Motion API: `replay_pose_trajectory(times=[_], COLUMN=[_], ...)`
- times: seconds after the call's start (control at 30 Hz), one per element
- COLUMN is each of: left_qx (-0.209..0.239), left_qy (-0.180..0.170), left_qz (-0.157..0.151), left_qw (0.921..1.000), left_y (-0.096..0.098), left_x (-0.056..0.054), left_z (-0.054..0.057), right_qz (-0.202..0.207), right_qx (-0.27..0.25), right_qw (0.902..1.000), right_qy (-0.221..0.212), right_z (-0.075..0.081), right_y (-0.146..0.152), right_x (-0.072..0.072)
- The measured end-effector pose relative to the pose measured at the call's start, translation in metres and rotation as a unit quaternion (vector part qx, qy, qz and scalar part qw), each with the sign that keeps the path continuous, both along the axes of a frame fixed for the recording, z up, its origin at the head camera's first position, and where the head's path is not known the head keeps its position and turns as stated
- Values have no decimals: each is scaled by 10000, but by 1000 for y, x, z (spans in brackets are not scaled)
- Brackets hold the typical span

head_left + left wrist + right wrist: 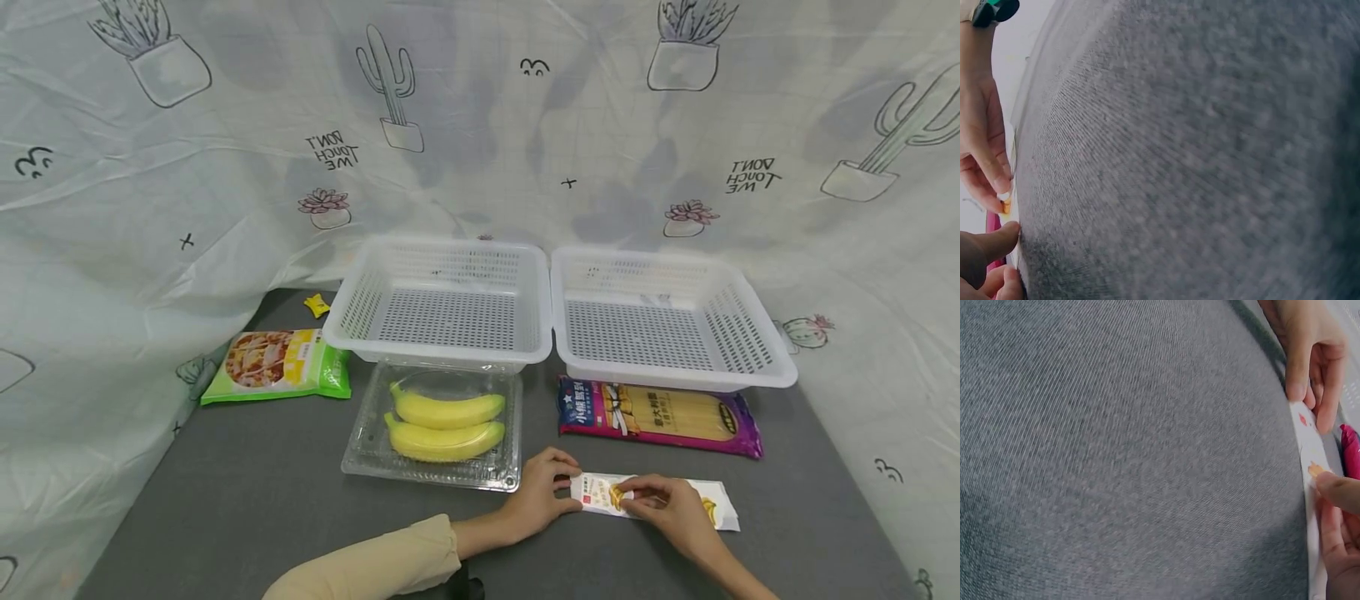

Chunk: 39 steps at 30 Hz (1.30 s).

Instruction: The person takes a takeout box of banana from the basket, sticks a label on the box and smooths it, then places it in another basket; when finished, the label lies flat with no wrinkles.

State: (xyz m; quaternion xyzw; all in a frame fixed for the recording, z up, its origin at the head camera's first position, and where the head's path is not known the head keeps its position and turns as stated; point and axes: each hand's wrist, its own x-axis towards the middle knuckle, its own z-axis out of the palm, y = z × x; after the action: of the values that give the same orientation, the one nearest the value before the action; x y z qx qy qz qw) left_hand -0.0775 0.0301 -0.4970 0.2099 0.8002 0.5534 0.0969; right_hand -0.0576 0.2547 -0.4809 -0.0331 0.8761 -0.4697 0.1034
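A long, flat white packet (597,492) with yellow banana prints lies on the dark grey table in front of me. My left hand (536,497) holds its left end, fingers at the far edge and thumb at the near edge. Around the middle of the packet, my right hand (670,508) pinches with thumb and forefinger, covering part of the print. In the right wrist view, the right thumb (1338,489) lies over the packet beside an orange print, and the left fingertips meet its far end. The left wrist view catches both hands only at its left edge.
Behind the packet lies a purple bag of pasta (667,412). Two white perforated baskets (442,354) (675,375) stand at the back. Two bananas (446,425) sit in a clear plastic box (367,462). At the left are a green food bag (277,364) and a small yellow wrapper (317,306).
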Motion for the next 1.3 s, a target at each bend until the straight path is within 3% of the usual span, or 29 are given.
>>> replay_pose_trajectory(times=[0.3, 0.53, 0.63, 0.73, 0.87, 1.07, 1.2, 1.3], left_qx=[8, -390, -547, -547, -506, -407, -271, -11], left_qy=[-97, 184, 298, 262, 219, 225, 269, 38], left_qz=[181, 209, 165, 141, 183, 5, -336, -547], left_qw=[9998, 9989, 9979, 9981, 9983, 9989, 9987, 9985], left_y=[2, 2, 1, 2, 2, -1, -5, -12], left_x=[0, -2, -3, -3, -4, 2, 10, 17], left_z=[-2, 1, 2, 2, 3, 10, 21, 35], right_qz=[-231, 187, 329, 233, -244, -656, -577, -338], right_qx=[-775, -1542, -1914, -2175, -2592, -3105, -3205, -3526], right_qw=[9954, 9795, 9729, 9718, 9651, 9233, 9064, 8917], right_qy=[505, 1283, 1251, 883, -266, -2162, -2691, -2819], right_z=[-11, -16, -14, -5, 11, 29, 36, 43], right_y=[2, 6, 7, 9, 15, 31, 39, 42], right_x=[7, 11, 11, 11, 7, -5, -13, -20])
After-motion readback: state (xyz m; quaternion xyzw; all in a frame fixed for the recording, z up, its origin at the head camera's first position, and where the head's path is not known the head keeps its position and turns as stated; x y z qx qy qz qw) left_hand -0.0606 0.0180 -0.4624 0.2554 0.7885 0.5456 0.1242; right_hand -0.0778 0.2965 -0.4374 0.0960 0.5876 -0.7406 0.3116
